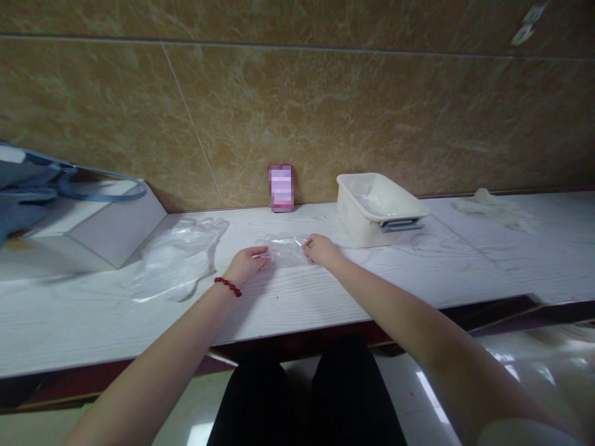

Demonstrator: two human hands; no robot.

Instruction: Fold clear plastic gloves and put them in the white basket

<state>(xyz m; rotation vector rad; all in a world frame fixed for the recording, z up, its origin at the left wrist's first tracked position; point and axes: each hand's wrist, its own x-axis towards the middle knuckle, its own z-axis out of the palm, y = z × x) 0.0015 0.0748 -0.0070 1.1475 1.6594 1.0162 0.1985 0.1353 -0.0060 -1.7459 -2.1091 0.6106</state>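
A small clear plastic bag (284, 251) lies flat on the white wood-grain table (288, 303), stretched between my two hands. My left hand (250, 261), below a red bead bracelet (227, 286), pinches the bag's left edge between thumb and fingers. The right edge is gripped by the closed fingertips of my right hand (320, 249). Left of my left hand rests a larger clear plastic bag (179, 257) with whitish contents that I cannot make out. An off-white plastic bin (357, 217) stands to the right of my right hand, with clear plastic inside.
A phone (281, 189) with a blurred screen leans upright against the brown tiled wall (288, 111). At the far left, a white box (106, 229) stands beside blue fabric (28, 192) with a strap. Pale crumpled material (497, 210) lies at the right. The table's front edge is near my knees.
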